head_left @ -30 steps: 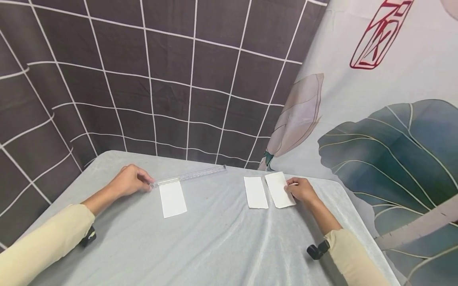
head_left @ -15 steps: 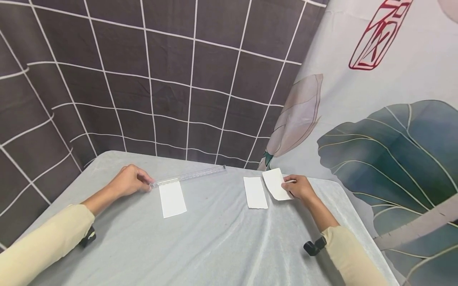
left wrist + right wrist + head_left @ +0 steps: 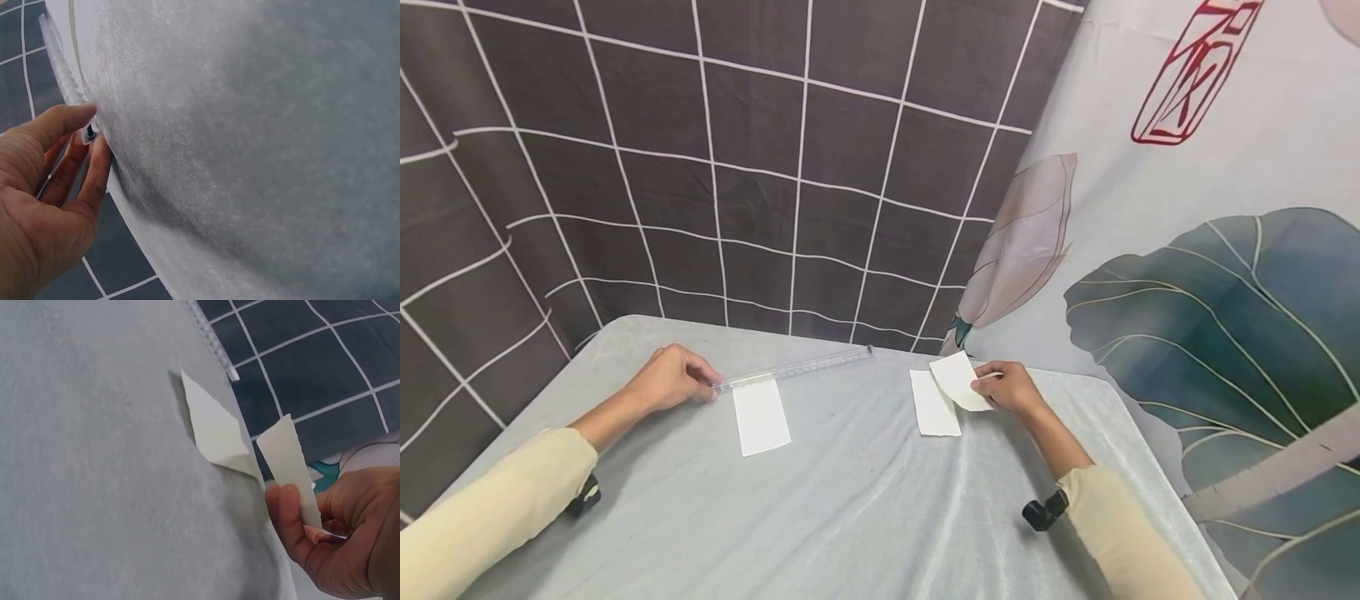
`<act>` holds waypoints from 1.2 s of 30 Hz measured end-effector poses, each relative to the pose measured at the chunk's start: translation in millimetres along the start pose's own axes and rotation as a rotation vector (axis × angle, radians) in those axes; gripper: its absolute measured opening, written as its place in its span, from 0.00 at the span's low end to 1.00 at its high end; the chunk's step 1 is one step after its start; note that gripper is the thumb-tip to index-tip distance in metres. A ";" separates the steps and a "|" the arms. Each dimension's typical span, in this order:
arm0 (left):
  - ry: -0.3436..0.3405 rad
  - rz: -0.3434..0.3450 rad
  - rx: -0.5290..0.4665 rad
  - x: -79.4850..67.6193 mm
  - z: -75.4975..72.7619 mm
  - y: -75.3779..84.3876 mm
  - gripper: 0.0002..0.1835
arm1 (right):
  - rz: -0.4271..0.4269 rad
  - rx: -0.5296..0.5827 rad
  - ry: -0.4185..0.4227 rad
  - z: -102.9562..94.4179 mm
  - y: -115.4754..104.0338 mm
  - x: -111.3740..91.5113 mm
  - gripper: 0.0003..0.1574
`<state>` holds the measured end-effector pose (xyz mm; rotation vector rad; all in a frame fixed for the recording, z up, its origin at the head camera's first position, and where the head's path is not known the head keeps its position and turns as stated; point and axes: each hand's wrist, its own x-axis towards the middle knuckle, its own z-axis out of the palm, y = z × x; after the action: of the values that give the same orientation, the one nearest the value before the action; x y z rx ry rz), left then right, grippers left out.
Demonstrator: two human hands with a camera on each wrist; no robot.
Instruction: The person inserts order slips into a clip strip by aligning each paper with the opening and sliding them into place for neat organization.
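Note:
My left hand (image 3: 672, 379) pinches the near-left end of a clear, ridged plastic strip (image 3: 805, 367) between thumb and fingertips; the left wrist view shows this grip closely. The strip slants across the back of the table and meets the top edge of a white paper card (image 3: 762, 418). Over on the right, my right hand (image 3: 1011, 387) pinches another paper card (image 3: 957, 379) by its right edge, thumb on one face. That card is raised and overlaps the upper right part of a third card (image 3: 934, 408) lying on the table. In the right wrist view the lying card (image 3: 215, 425) has a lifted corner.
A grey, slightly wrinkled cloth (image 3: 842, 500) covers the table. Behind its back edge hangs a dark curtain with white grid lines (image 3: 760, 208). A printed leaf-pattern cloth (image 3: 1210, 317) hangs at the right. Each wrist carries a small black camera (image 3: 1045, 510).
My right hand has lifted its card off the table and moved it left, from beside the lying card to over it. The left hand and the plastic strip have stayed put.

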<state>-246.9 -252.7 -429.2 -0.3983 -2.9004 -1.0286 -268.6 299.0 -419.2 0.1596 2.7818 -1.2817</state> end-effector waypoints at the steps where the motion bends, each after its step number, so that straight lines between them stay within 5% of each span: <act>1: 0.003 0.002 0.001 -0.2 0.0 0.0 0.11 | -0.002 0.000 -0.002 2.2 -1.6 0.4 0.19; 16: 0.019 -0.009 0.014 -4.1 -0.2 -2.1 0.11 | -0.082 -0.054 -0.011 37.4 -27.3 6.8 0.17; 36: 0.009 -0.005 0.019 -0.3 1.3 -0.4 0.10 | -0.044 0.076 -0.030 69.9 -51.3 13.8 0.14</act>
<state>-246.6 -252.3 -430.5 -0.3846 -2.9030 -0.9995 -287.0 213.6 -427.4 0.0836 2.7279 -1.3887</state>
